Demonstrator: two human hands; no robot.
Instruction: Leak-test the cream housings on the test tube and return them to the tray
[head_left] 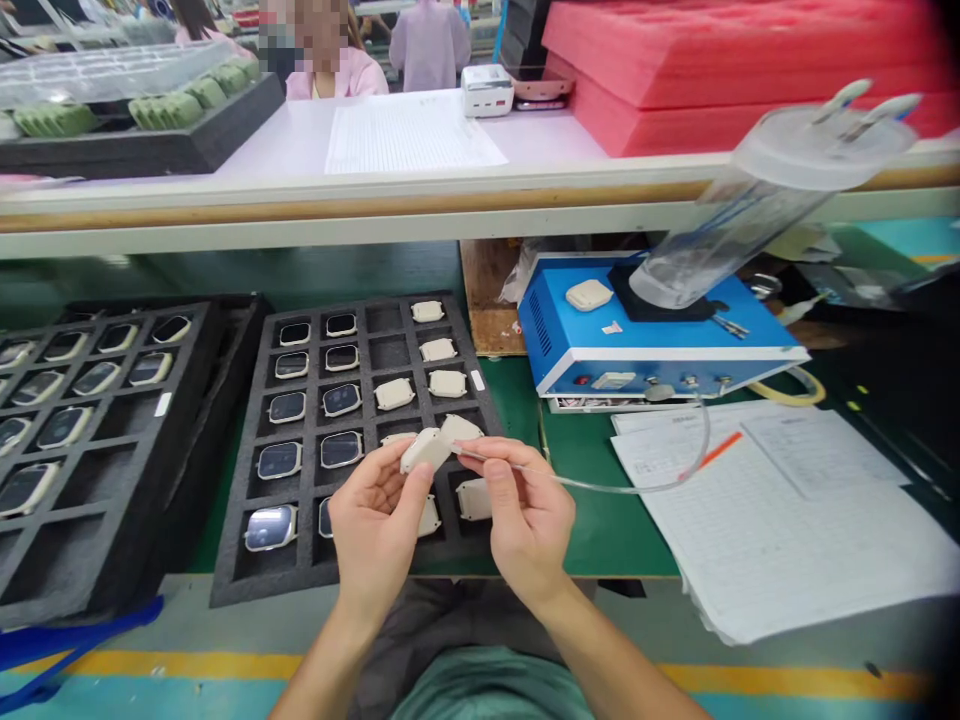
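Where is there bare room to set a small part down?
Green bench lies bare between the right hand and the papers, below the clear tube. Crowded: the top of the blue box and the mostly filled central tray.

Bright, fairly even light puts glare on a watch screen (271,527), and the right edge falls dark.

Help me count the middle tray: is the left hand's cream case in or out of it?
Out: the left hand holds the cream case raised over the middle tray.
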